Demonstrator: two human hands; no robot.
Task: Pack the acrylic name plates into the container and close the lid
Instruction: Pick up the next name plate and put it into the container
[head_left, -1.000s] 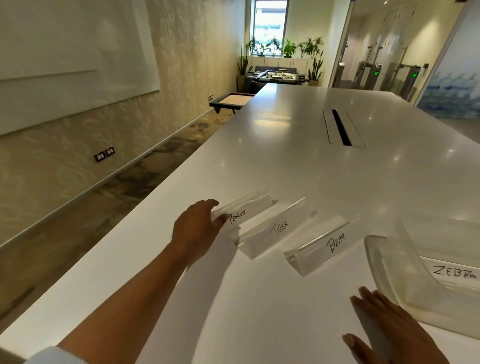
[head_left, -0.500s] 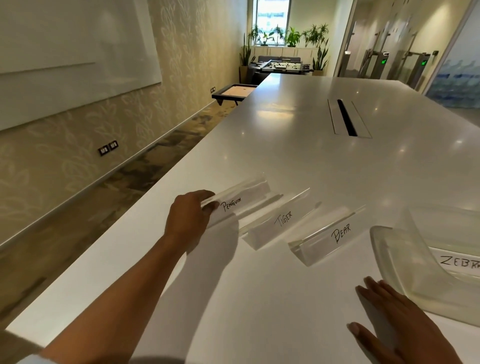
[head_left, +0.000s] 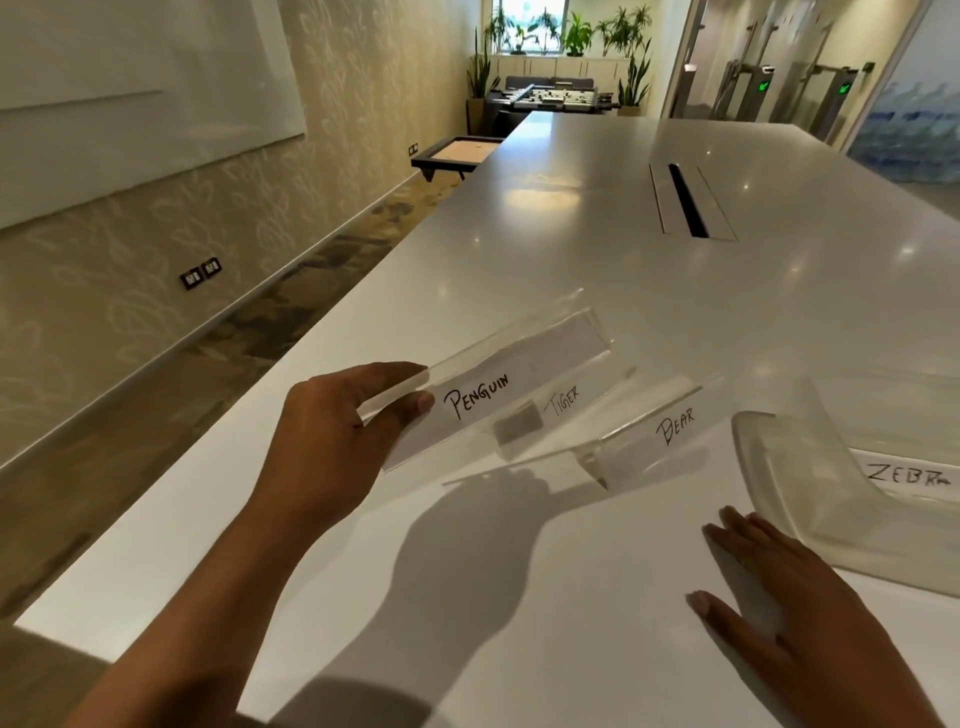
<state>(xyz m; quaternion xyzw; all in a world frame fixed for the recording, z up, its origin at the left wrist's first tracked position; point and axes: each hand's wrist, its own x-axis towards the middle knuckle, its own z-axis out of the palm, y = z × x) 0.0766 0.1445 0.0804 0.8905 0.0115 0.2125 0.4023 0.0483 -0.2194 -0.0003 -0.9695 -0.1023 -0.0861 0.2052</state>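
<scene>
On the near-left of the white table (head_left: 571, 270): left hand (head_left: 332, 436) with thumb and fingers closed on the left end of the PENGUIN plate (head_left: 519, 384).
PENGUIN plate: clear acrylic with a white card and black hand lettering. It is held clear of the table, its far end angled up and away, and it throws a shadow on the tabletop below.
TIGER plate (head_left: 563, 404): on the table just behind and beneath the held plate, partly covered by it, lettering faint.
BEAR plate (head_left: 670, 431): on the table right of TIGER, between it and the container, standing on its base.
Container (head_left: 789, 483): translucent, with a rounded wall, at the right edge of view. Cut off by the frame.
ZEBRA plate (head_left: 909, 475): inside the container, lettering readable through the wall.
Right hand (head_left: 789, 613): flat on the table, palm down, fingers straight, holding nothing. Fingertips are just beside the container's near wall; contact cannot be told.
Far table: dark cable slot (head_left: 685, 202) set in the surface.
</scene>
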